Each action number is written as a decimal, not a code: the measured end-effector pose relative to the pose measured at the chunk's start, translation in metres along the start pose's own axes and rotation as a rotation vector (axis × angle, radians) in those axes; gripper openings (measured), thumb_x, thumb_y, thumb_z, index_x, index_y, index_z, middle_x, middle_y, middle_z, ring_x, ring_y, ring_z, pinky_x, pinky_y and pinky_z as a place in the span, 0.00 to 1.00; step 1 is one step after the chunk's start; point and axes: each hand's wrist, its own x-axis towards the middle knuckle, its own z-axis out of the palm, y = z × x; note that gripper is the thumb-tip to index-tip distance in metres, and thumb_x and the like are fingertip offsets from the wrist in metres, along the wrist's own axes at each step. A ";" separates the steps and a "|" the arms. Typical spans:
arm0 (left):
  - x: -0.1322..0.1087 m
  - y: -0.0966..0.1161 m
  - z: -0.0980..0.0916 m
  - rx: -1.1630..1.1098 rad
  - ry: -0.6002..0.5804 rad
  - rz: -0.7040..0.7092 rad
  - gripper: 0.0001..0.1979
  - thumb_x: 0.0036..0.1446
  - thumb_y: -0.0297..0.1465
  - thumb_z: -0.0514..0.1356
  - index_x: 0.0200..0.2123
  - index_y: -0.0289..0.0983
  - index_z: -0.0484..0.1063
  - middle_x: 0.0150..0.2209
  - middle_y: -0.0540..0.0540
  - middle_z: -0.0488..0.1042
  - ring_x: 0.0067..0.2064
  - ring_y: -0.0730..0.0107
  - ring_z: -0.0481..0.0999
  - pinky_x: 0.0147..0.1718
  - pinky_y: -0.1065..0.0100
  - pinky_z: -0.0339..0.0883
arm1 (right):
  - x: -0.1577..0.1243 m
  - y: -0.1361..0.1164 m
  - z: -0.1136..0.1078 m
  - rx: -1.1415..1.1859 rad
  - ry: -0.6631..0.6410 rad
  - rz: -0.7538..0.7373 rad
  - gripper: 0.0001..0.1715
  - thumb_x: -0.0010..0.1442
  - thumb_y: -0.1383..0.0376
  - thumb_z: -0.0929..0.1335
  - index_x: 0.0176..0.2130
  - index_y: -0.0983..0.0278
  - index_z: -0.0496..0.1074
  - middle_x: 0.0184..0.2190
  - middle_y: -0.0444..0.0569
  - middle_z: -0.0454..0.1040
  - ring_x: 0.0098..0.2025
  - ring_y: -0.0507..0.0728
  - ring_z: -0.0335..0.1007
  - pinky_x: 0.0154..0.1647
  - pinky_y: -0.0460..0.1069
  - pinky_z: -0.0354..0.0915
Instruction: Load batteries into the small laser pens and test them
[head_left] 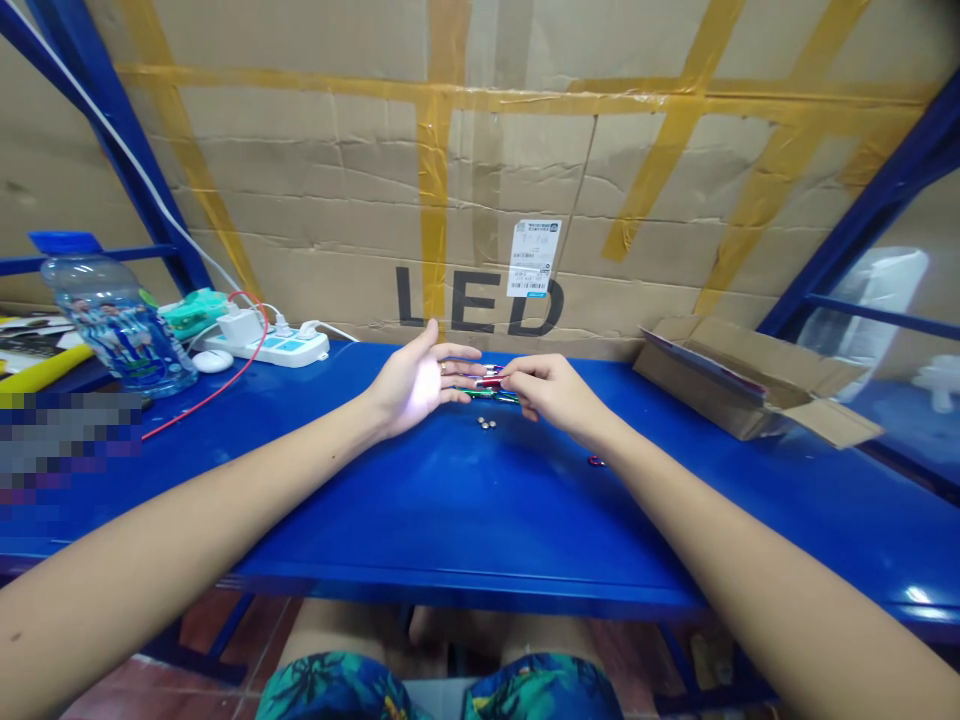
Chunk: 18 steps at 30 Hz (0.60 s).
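Note:
My right hand (553, 392) pinches a slim red mini flashlight (490, 381) with thumb and fingertips, pointing it left. A bright white patch of light falls on the palm of my left hand (415, 388), which is open with its fingers spread toward the flashlight. Just behind and below the red one lie more slim metallic pieces, one green (484, 395) and one purple-blue (491, 369), partly hidden by my hands. Several small silvery round pieces, like button cells (486, 424), lie on the blue table (450, 510) in front. A small red ring-like clip (596, 461) rests by my right forearm.
On the left stand a water bottle (124, 320) and a white power strip (277, 345) with plugs and a red cable (225, 385). An open small cardboard box (705, 385) sits at right. Behind the table rises a large taped carton (337, 200) marked LED.

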 end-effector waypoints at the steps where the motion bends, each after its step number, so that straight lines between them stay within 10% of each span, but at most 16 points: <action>1: 0.000 0.000 0.000 0.006 -0.005 0.002 0.34 0.63 0.56 0.48 0.46 0.31 0.74 0.46 0.30 0.77 0.48 0.50 0.77 0.42 0.56 0.71 | 0.000 0.000 0.000 0.004 0.001 0.000 0.11 0.52 0.61 0.64 0.26 0.65 0.73 0.15 0.39 0.60 0.18 0.50 0.54 0.21 0.48 0.50; 18: 0.000 -0.001 0.001 -0.035 -0.015 -0.013 0.32 0.64 0.55 0.48 0.43 0.32 0.76 0.43 0.32 0.78 0.44 0.54 0.77 0.39 0.59 0.71 | -0.002 -0.002 -0.002 0.021 -0.033 -0.038 0.12 0.51 0.60 0.65 0.28 0.65 0.75 0.16 0.40 0.62 0.19 0.50 0.55 0.22 0.48 0.52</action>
